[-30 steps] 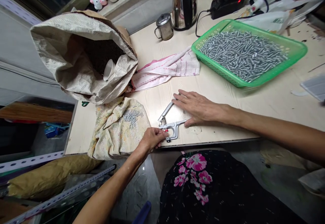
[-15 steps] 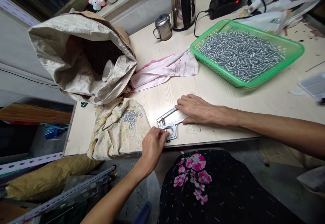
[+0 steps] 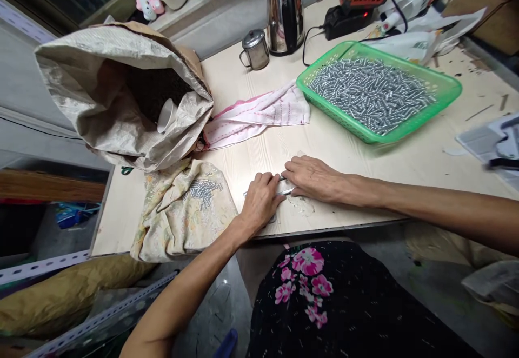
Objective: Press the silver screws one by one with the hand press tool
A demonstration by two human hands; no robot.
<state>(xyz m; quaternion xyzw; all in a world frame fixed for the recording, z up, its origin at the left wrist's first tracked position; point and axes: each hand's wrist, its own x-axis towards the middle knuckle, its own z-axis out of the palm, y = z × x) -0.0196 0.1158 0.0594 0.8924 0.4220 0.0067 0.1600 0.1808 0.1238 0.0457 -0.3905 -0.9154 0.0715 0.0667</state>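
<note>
A pair of silver snap-fastener pliers [image 3: 286,191] lies on the table near its front edge, mostly covered by my hands. My right hand [image 3: 314,178] is closed around the handle ends. My left hand [image 3: 261,201] curls over the head and the front of the handles, so the jaws are hidden. Just left of it, a patterned cloth [image 3: 188,217] lies rumpled over the table edge. On that cloth sits a small heap of short silver metal pins [image 3: 205,192].
A green plastic basket [image 3: 389,136] full of similar metal pieces stands back right. A large open sack [image 3: 109,125] with a white cup inside is at the left. A pink-striped towel [image 3: 263,112], a metal mug [image 3: 256,52] and a kettle [image 3: 286,17] stand behind.
My left hand has moved from the pliers' lower front up over their head and handles, covering them. My right hand keeps its hold on the handles. The camera view has shifted slightly.
</note>
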